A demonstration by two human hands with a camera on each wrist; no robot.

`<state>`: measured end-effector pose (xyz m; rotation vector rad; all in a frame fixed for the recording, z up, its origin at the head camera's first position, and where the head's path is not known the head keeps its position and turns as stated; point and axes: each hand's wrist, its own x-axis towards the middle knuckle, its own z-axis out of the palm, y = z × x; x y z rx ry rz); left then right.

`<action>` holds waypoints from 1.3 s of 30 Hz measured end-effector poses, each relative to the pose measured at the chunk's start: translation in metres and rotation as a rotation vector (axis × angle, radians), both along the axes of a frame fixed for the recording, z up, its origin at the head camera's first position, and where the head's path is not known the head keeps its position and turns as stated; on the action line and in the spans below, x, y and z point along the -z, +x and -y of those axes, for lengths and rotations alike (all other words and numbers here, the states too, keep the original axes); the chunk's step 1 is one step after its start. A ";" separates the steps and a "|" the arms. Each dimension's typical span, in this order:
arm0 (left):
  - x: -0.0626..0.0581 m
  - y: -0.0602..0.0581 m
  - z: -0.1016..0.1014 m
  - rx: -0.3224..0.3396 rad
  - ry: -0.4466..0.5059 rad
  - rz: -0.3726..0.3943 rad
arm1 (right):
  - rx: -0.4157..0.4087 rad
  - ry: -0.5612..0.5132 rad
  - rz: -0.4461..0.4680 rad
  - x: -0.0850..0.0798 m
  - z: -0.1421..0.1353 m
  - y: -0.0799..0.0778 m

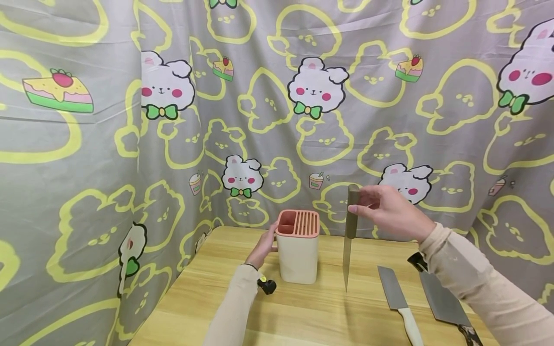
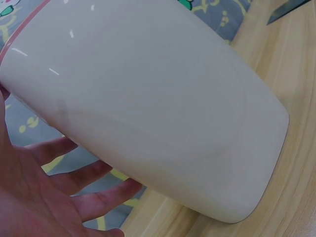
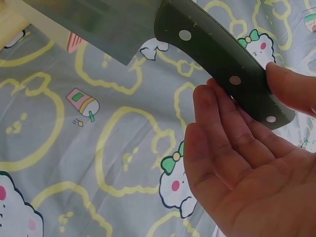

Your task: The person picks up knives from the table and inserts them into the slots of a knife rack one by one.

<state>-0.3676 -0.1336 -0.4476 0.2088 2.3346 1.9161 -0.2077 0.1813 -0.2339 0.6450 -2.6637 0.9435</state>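
My right hand [image 1: 389,209] pinches the dark riveted handle of a kitchen knife [image 3: 222,59] between thumb and fingertips. In the head view the knife hangs upright with its blade pointing down, just right of a cream knife block [image 1: 298,259]. The block's pink top has narrow slots on the right and two open compartments on the left. My left hand [image 1: 263,247] steadies the block's left side. In the left wrist view, the fingers [image 2: 98,197] are spread and nearly straight along the block's wall.
Right of the block lie a white-handled knife [image 1: 394,288] and a wide cleaver [image 1: 446,298]. A black handle [image 1: 417,262] shows partly behind my right sleeve. A small black object [image 1: 267,287] lies by my left forearm. Patterned curtain [image 1: 368,29] surrounds the wooden table [image 1: 311,317].
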 end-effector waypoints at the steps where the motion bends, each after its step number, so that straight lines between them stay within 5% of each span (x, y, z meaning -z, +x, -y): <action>1: 0.001 0.000 0.000 0.001 0.002 -0.003 | 0.003 0.002 -0.001 -0.002 0.000 0.000; 39: -0.002 0.000 -0.002 -0.018 0.025 0.009 | 0.042 -0.031 -0.059 -0.036 0.014 -0.025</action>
